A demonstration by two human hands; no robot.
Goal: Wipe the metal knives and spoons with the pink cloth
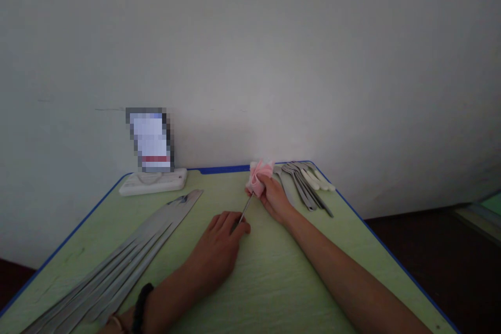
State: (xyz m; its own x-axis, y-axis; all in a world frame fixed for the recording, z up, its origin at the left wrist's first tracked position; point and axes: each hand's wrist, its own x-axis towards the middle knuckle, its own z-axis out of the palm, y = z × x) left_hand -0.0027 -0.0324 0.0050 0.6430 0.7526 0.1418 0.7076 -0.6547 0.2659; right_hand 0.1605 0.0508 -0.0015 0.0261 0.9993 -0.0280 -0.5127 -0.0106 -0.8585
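My left hand (226, 237) is closed on the near end of a thin metal utensil (246, 210), low over the middle of the table. A pink and white cloth (260, 173) is wrapped around the utensil's far end, so its kind is hidden. My right hand (274, 198) grips that cloth, its fingers bunched around it. Just right of this hand lie several metal spoons (300, 185), side by side. Left of my left arm, a fan of long flat grey strips (133, 255) lies across the table.
White-handled utensils (319, 180) lie at the far right corner. At the back left, a phone (151, 138) with a blurred screen leans upright on a white block (153, 181). The green table (258, 292) has a blue edge and meets a grey wall (250, 62).
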